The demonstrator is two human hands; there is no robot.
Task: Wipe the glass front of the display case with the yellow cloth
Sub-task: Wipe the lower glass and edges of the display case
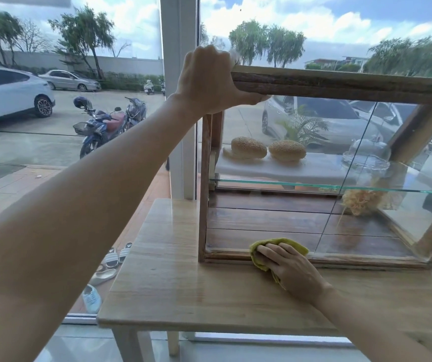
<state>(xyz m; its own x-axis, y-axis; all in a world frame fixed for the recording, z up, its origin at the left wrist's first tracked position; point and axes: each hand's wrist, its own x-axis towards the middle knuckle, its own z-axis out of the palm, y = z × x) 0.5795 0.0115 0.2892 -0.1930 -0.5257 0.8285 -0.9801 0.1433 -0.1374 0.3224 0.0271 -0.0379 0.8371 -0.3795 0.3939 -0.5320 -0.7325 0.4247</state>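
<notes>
A wooden-framed display case (pixel 340 84) with a glass front (pixel 275 220) stands on a light wooden table (pixel 173 278). My left hand (pixel 209 79) grips the case's top left corner, thumb under the top rail. My right hand (pixel 285 265) presses the crumpled yellow cloth (pixel 280 242) against the bottom edge of the glass front, left of the middle, fingers spread over it. Most of the cloth is hidden under the hand.
Inside the case, two sesame buns (pixel 249 147) lie on a glass shelf (pixel 314 185) beside a glass dome (pixel 369 152). A big window (pixel 66 100) stands behind, with parked cars and motorbikes outside. Shoes (pixel 105 267) lie on the floor left of the table.
</notes>
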